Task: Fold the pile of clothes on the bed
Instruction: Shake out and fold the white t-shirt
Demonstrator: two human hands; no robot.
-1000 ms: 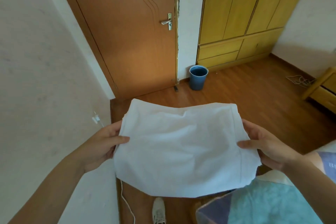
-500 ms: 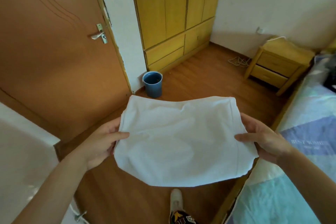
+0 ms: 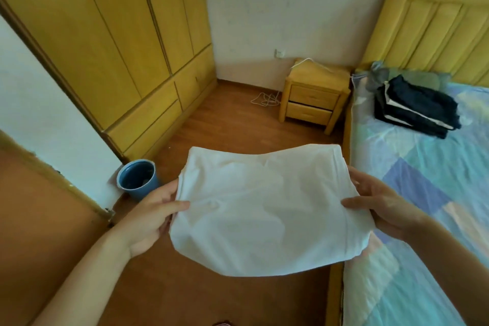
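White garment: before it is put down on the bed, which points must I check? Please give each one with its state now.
1. Left hand holds the white garment at its edge: ok.
2. Right hand holds the opposite edge: ok.
3. Garment folded flat, no part hanging loose: ok.
4. Free space on the bed beside the dark folded stack: ok.
5. Garment already above the bed: not ok, mostly over the floor.
6. Underside folds neat: cannot tell.

Bed (image 3: 412, 193) is on the right with a folded stack (image 3: 416, 107) on it. Nightstand (image 3: 313, 98) sits just left of it, wardrobe (image 3: 111, 42) further left.
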